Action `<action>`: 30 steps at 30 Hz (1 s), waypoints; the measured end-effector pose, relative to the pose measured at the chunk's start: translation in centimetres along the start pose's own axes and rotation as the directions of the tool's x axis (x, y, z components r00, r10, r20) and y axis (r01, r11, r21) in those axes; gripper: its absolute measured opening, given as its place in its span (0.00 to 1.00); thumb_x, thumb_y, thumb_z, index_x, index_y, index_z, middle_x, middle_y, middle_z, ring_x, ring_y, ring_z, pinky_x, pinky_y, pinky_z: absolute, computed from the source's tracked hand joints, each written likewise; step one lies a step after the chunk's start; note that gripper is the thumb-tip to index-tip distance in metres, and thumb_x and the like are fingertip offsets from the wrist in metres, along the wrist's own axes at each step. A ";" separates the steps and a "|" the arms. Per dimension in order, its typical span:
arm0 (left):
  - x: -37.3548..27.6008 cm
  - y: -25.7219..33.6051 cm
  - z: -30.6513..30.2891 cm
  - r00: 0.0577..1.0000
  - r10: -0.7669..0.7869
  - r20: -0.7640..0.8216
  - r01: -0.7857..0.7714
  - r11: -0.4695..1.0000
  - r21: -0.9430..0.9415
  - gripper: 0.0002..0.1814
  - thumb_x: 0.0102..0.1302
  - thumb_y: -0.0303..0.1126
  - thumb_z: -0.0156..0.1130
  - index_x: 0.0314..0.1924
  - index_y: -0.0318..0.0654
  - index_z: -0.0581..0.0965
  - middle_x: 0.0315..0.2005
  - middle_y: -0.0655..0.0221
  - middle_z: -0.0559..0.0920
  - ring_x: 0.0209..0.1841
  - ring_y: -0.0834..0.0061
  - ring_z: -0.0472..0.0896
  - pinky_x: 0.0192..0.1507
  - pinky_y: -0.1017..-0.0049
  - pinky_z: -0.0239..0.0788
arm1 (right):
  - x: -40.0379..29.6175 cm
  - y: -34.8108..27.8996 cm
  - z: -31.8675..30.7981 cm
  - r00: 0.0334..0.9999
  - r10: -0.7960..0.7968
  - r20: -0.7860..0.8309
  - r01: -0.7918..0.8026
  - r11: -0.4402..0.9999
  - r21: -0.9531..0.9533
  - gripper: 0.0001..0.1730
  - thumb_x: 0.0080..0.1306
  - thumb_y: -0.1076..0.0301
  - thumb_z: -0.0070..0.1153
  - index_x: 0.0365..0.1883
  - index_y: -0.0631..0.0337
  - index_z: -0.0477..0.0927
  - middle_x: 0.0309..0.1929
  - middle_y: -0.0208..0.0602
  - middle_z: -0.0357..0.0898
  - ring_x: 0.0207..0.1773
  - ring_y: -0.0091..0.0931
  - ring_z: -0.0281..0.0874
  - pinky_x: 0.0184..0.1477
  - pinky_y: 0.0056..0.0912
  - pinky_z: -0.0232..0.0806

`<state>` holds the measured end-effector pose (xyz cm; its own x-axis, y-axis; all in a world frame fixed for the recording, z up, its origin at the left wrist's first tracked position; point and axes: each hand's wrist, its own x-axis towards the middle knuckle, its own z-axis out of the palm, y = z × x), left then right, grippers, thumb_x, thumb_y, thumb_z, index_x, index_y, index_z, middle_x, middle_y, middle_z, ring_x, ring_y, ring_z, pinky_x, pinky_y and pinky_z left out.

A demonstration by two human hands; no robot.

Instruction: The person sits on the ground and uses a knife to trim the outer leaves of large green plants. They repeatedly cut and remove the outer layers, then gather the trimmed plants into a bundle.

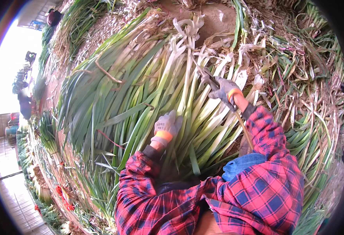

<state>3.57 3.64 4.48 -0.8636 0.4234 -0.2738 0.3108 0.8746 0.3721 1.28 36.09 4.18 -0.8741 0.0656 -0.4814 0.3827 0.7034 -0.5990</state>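
A wide heap of long green onions [136,97] lies before me, white root ends toward the top and green leaves toward the lower left. My left hand [167,126], in a grey work glove with an orange cuff band, is closed around green onion stalks [186,85] at the middle of the heap. Gloved the same way, my right hand [226,89] grips what looks like an air blow gun [211,80]. Its thin nozzle points up and left at the white ends, where loose pale skins hang. A yellowish hose [244,129] runs from the grip toward my lap.
Stripped skins and dry leaves [289,85] litter the ground at right. Tied onion bundles [47,132] stand at left, near red ties [62,197]. Other people [24,102] are in the left background, by a bright opening. Bare soil [216,17] shows at the top.
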 end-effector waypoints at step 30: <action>2.6 -4.7 -5.3 0.935 0.076 -0.347 0.067 0.922 0.381 0.27 0.62 0.43 0.66 0.62 0.52 0.78 0.57 0.63 0.82 0.58 0.55 0.79 0.56 0.54 0.70 | -1.8 -3.4 0.5 0.981 -0.092 0.169 0.090 0.996 0.023 0.46 0.50 0.45 0.74 0.65 0.53 0.74 0.39 0.45 0.85 0.44 0.38 0.85 0.49 0.42 0.74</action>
<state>-2.27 -0.64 6.73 -0.9215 0.3799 0.0804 0.3802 0.9248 -0.0128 1.67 33.22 6.77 -0.8425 -0.1200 -0.5251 0.3094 0.6902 -0.6542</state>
